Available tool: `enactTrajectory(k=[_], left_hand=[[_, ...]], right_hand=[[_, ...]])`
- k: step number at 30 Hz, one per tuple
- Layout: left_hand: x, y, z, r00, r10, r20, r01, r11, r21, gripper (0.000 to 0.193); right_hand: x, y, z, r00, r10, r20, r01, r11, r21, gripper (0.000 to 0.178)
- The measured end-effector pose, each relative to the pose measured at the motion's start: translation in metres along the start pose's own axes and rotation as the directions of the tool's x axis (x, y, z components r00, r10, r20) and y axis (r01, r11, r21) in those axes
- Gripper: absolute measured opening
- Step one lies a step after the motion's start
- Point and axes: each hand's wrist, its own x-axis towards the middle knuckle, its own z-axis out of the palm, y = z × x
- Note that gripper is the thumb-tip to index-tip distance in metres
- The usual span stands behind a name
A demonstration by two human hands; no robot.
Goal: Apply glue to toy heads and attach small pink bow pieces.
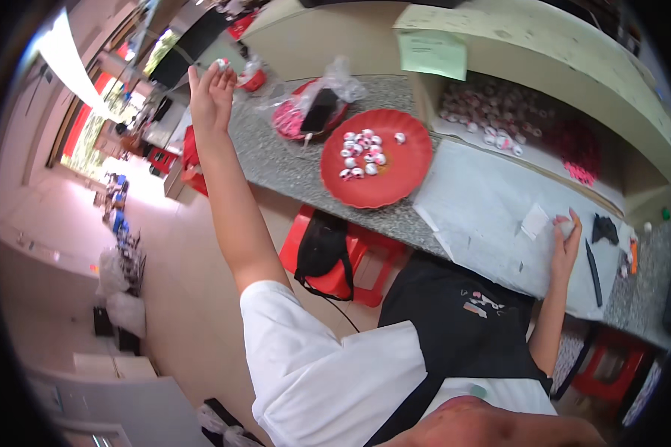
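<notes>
In left fingers, one ball, white-and-red

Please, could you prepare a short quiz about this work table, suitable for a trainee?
1. What lies in the red plate?
2. True or false: the right hand is over the white sheet.
3. Which is nearest to the right hand?
A) the red plate
B) the black pen-shaped tool
C) the black phone

Key: 1. Small white-and-pink pieces. 2. True. 3. B.
</notes>
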Motion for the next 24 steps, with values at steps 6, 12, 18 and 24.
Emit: enactTrajectory(k=[6, 12, 18, 24], left_hand=[[-0.181, -0.157, 0.171, 0.824, -0.432, 0.367, 0.533, 0.81, -0.245, 0.072], [-0.242, -0.225, 0.238, 0.574, -0.648, 0.501, 0.816, 0.505, -0.282, 0.062], [-0.252, -0.242, 0.236, 0.557, -0.709, 0.433, 0.827, 0.52, -0.212, 0.037], [-0.257, -0.251, 0.23, 0.624, -0.69, 0.366, 0.78, 0.58, -0.237, 0.032]], right_hand=[[0.006, 0.009, 0.01, 0.993, -0.043, -0.108, 0.044, 0.999, 0.006, 0.032], [0.006, -0.01, 0.008, 0.992, 0.07, -0.108, -0.065, 0.997, 0.05, 0.035], [0.001, -0.032, 0.011, 0.979, 0.204, -0.024, -0.191, 0.947, 0.257, 0.037], [0.013, -0.045, 0.017, 0.967, 0.237, -0.092, -0.091, 0.661, 0.745, 0.029]])
